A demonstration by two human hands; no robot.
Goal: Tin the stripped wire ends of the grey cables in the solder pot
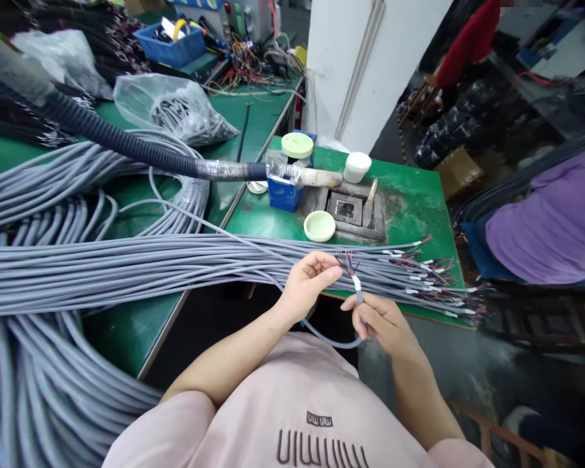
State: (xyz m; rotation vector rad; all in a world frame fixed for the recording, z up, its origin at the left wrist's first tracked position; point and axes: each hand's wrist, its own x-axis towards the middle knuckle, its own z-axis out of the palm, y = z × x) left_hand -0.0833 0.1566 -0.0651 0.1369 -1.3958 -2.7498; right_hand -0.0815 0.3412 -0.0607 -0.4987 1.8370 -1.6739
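Observation:
A grey multi-core cable stands upright in my right hand, whose fingers are closed round it just below a white band. Thin coloured wires fan out of its top end. My left hand pinches at the tips of these wires with thumb and forefinger. From my right hand the cable loops down and back to the left below my wrists. Behind both hands lies a thick bundle of grey cables, their stripped, banded ends spread at the right edge of the green table.
A soldering pot in a stained frame sits behind the bundle. Near it are a pale green lid, a white tub and a blue box. A ribbed hose hangs across from the left. At right sits a person in purple.

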